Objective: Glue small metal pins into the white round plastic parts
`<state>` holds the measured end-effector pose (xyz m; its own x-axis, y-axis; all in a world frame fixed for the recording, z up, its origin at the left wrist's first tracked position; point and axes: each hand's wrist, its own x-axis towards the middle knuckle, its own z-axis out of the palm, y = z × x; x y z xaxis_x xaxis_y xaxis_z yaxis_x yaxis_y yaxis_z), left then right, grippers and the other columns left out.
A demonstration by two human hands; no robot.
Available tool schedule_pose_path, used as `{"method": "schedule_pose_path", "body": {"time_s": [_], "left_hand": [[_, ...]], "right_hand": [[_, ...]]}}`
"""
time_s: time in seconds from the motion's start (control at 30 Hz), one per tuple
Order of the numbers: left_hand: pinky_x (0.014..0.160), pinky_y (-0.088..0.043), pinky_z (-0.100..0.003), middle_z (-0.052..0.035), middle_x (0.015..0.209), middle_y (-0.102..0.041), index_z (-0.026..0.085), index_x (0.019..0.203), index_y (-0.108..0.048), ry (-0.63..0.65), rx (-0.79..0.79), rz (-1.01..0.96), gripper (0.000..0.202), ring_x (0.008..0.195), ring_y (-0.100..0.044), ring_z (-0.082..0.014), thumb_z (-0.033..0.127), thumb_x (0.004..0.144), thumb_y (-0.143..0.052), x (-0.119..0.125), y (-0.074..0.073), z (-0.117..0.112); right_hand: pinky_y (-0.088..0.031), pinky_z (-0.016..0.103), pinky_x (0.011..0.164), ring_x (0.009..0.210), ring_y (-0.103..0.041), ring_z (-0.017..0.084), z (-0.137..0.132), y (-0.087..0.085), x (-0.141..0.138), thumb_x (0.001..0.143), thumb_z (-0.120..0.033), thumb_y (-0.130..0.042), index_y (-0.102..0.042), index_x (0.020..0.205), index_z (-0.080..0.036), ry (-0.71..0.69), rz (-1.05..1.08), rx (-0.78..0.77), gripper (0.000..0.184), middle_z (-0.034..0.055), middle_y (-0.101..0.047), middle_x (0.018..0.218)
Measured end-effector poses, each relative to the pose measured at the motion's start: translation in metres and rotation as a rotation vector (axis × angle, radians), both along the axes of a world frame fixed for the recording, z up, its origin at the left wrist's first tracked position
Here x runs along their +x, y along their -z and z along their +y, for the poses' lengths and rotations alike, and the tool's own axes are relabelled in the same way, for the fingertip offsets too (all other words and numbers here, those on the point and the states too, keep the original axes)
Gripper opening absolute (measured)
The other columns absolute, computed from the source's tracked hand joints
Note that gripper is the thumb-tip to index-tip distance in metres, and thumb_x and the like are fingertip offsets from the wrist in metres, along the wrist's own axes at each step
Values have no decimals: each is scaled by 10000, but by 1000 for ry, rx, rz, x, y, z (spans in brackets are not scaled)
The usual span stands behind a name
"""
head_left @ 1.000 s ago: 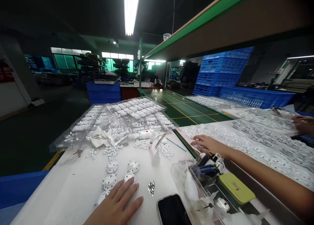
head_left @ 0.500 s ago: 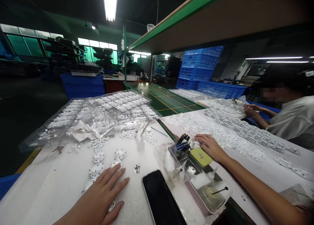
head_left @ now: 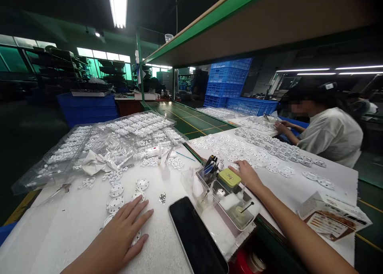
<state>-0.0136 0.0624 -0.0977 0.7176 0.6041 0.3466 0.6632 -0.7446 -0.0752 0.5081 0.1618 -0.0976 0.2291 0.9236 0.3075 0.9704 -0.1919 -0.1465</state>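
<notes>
My left hand [head_left: 127, 222] lies palm down on the white table, fingers spread, partly covering a row of white round discs [head_left: 116, 204]. Each disc has small dark marks around its rim. Just past its fingertips is a small pile of shiny metal bits [head_left: 162, 198]. My right hand [head_left: 247, 173] reaches beyond the divided clear organizer [head_left: 239, 230], its fingers stretched out at the near edge of many more white discs [head_left: 251, 148]. Its fingertips are beside or on a disc; contact is hard to make out. A dark-screened phone [head_left: 196, 234] lies between my arms.
Clear trays of small white parts [head_left: 140, 124] and a crumpled plastic bag [head_left: 112, 148] cover the left back. The organizer holds a yellow-green tin [head_left: 229, 178], pens and bottles. A printed box [head_left: 333, 218] stands at right. A co-worker [head_left: 329, 130] sits across. A green-edged shelf [head_left: 206, 22] hangs overhead.
The view has swung to the right, showing more of the co-worker and the printed box. My left hand stays flat over the discs. My right hand's fingers have shifted slightly at the discs.
</notes>
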Motion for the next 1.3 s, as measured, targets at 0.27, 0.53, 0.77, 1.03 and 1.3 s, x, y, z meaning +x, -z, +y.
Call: {"method": "schedule_pose_path", "body": {"time_s": [0.27,0.53,0.77,1.03,1.3], "left_hand": [[1018,-485,-427,-3,1466,-479,340,1453,-404,-1,7,70,513,1340,-454,-301,484,964,-461,-2,-3,3],[1053,-439,-444,8,1490,-451,366,1441,-414,-30,-69,37,495,1371,-406,-309,496,965,-451,-4,-3,3],[1156,-257,-540,-48,1531,-387,337,1459,-392,35,-262,48,540,1433,-281,-345,544,961,-425,-3,-28,1],[1137,-302,-529,-45,1580,-260,333,1458,-333,-107,-707,-633,569,1444,-245,-310,592,987,-147,-20,-81,-10],[1172,-242,-495,-52,1452,-418,282,1358,-454,-151,-572,-692,464,1402,-288,-262,508,1012,-242,-22,-86,-10]], "right_hand": [[-488,409,879,987,-584,196,-6,0,-3,924,-485,-525,-589,1103,-145,111,46,60,390,98,-591,1129],[-495,377,841,898,-597,168,-14,-20,-1,896,-462,-582,-617,953,-138,133,143,267,331,64,-627,976],[-500,389,767,803,-585,223,-89,-103,-79,894,-569,-474,-632,1015,-126,65,234,737,486,136,-617,1007],[-513,315,773,908,-584,202,-186,-83,-294,910,-318,-581,-557,1106,-135,-908,121,427,269,116,-589,1014],[-448,353,606,731,-525,213,-159,-15,-390,878,-552,-541,-603,828,-139,-1264,-243,304,421,54,-562,753]]}}
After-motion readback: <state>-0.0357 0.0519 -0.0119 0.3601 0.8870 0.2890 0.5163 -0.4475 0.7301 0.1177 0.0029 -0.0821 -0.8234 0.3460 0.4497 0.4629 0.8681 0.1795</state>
